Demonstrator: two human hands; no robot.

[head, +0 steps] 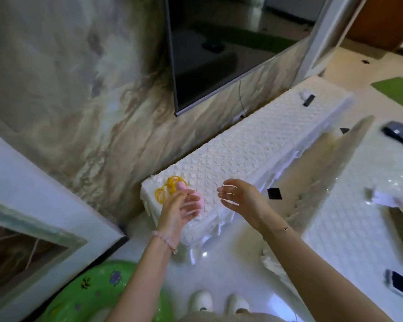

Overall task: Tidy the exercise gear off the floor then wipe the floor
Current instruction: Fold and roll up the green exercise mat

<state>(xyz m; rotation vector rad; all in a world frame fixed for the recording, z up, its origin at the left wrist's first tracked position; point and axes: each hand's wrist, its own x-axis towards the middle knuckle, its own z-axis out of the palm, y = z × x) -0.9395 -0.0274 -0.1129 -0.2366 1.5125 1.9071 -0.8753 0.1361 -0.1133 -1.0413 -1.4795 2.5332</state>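
Nearest, at the bottom edge: two white shoes (219,303) on glossy pale floor (219,270), and a green inflatable ring (98,296) lying at the lower left, not yet picked up.

Above those, both forearms reaching forward over the near end of a low white bench (254,145) with a quilted cover. Left hand (179,208) palm half turned up, fingers loosely spread, blurred; just touching or just clear of a pink handle (199,198) — cannot tell whether any grip remains, though nothing looks clamped. Right hand (240,196) open and empty, fingers curved and apart, hovering above the bench top beside the left.

On the near left corner of the bench: a skipping rope, yellow cord (170,188) in loose coils with the pink handle beside them. Judged from this: tidying step in hand, rope being set down off the floor.

Further along the bench, at its far end, a small dark remote-like object (308,100). Beyond, a dark screen (219,54) on the marbled wall.

Next move probably calls for withdrawing both hands, turning to the green ring; wiping not yet begun.
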